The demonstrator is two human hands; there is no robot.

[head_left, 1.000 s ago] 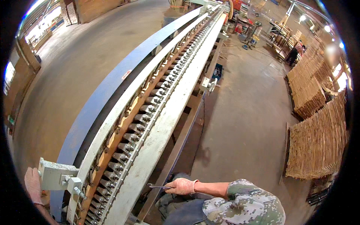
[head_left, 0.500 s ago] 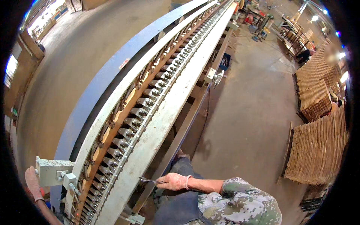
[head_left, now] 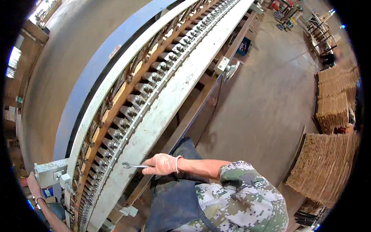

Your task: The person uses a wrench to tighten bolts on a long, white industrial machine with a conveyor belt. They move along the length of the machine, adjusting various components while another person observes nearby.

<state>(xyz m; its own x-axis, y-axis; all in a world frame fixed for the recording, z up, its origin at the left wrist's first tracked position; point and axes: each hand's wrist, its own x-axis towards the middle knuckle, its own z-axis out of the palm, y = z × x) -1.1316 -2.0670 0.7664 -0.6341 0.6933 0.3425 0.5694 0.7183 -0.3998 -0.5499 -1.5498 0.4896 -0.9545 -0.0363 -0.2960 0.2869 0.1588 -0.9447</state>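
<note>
My right hand (head_left: 161, 164), in a pale pink knitted work glove, is closed around a silver open-end wrench (head_left: 133, 166). The wrench's forked end points left, over the long white metal beam (head_left: 148, 135). Left of the beam runs a row of bolts and nuts (head_left: 136, 99) on metal fingers, beside a wooden strip (head_left: 123, 94). At the far left, my gloved left hand (head_left: 34, 186) is closed at the outer end of a pale metal block (head_left: 51, 172) fixed to the machine's frame. Part of its fingers is hidden by the block.
A curved blue frame (head_left: 83, 92) borders the machine's left side. A metal handle (head_left: 232, 70) juts from the brown side rail (head_left: 193, 116). Stacks of thin wooden sheets (head_left: 324, 166) stand on the right, beyond the concrete floor (head_left: 266, 104). Carts and equipment (head_left: 288, 17) stand farther back.
My right hand has moved up and left with the wrench, bringing the forked end closer to the bolt row. The view has shifted; my left hand stays at the block.
</note>
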